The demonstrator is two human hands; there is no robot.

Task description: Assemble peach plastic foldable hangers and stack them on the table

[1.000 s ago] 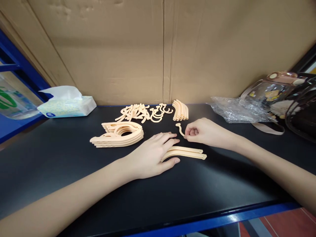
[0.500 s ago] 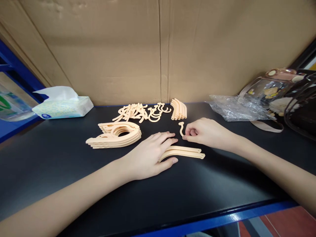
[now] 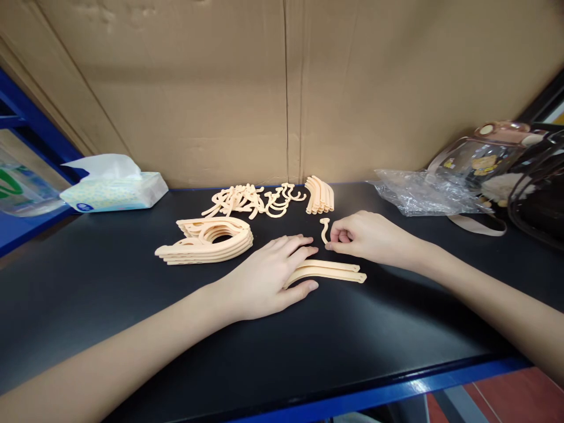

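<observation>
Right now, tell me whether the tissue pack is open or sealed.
Open: a white tissue sticks up from the top of the tissue pack at the table's left rear.

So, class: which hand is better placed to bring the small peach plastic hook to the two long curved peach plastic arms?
Probably the right hand: it already pinches the small peach plastic hook, while the left hand lies flat on the two long curved peach plastic arms.

your left hand [image 3: 268, 276] covers the near ends of the two curved arm pieces [image 3: 335, 271] — you can't see how they meet beneath it. the lower end of the small hook [image 3: 325, 228] vanishes inside your right hand [image 3: 365, 236]. the bottle [image 3: 20, 191] at the left edge and the bag [image 3: 535, 188] at the right are cut off — both incomplete.
</observation>
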